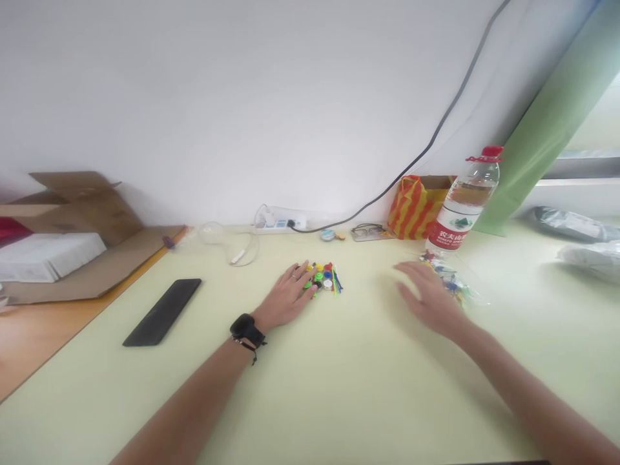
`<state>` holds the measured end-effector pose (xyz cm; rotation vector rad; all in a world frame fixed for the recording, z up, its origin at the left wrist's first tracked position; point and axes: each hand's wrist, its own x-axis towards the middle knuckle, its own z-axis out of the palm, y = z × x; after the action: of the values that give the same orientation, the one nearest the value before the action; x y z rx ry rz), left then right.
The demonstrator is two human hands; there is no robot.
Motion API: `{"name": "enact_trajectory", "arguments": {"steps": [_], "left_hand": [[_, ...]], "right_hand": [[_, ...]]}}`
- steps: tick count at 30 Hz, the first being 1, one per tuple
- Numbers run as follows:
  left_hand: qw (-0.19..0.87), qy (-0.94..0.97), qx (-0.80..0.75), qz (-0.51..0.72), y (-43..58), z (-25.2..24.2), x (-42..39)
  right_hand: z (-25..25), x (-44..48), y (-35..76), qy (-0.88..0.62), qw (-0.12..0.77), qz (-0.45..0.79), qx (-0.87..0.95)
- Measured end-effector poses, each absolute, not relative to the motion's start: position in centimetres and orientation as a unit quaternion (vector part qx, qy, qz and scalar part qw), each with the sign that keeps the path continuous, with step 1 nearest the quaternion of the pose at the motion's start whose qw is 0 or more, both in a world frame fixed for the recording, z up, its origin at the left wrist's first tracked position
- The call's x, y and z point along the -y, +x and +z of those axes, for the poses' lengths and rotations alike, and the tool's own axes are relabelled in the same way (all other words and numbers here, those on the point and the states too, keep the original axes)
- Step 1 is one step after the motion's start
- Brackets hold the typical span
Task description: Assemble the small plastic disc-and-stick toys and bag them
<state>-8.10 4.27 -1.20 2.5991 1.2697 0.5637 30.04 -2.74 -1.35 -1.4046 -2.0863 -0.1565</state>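
My left hand (289, 294) lies palm down with its fingers spread at the left side of a small cluster of colourful plastic pieces (328, 275). Its fingertips cover part of the cluster. Round green, blue, white, yellow and red pieces show there, with thin green and dark sticks (336, 280) along the right side. Over to the right, my right hand (429, 294) is open, slightly blurred, with nothing visible in its fingers. Just beyond and partly behind it rests a clear plastic bag (453, 283) of similar small coloured pieces.
A large water bottle (460, 206) stands behind the bag, beside a red-and-yellow striped bag (411, 208). A power strip (278, 221) with a dark cable lies along the wall. At left are a black flat case (163, 312) and an open cardboard box (104, 213). Eyeglasses (371, 230) lie at the back.
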Motion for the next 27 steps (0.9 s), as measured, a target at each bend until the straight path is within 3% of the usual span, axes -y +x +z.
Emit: {"name": "enact_trajectory", "arguments": {"steps": [3,8,27], "left_hand": [[0.098,0.876,-0.433,0.187,-8.0,-1.2,-4.3],[0.093,0.878,-0.432,0.186,-8.0,-1.1,-4.6],[0.112,0.872,-0.438,0.186,-8.5,-0.7,-4.3]], "right_hand": [[-1.6,1.9,23.5,-0.481,0.258,0.043,0.837],[-1.8,-1.0,18.4,-0.465,0.250,0.096,0.844],[-2.3,-3.8,16.5,-0.429,0.282,0.102,0.852]]}}
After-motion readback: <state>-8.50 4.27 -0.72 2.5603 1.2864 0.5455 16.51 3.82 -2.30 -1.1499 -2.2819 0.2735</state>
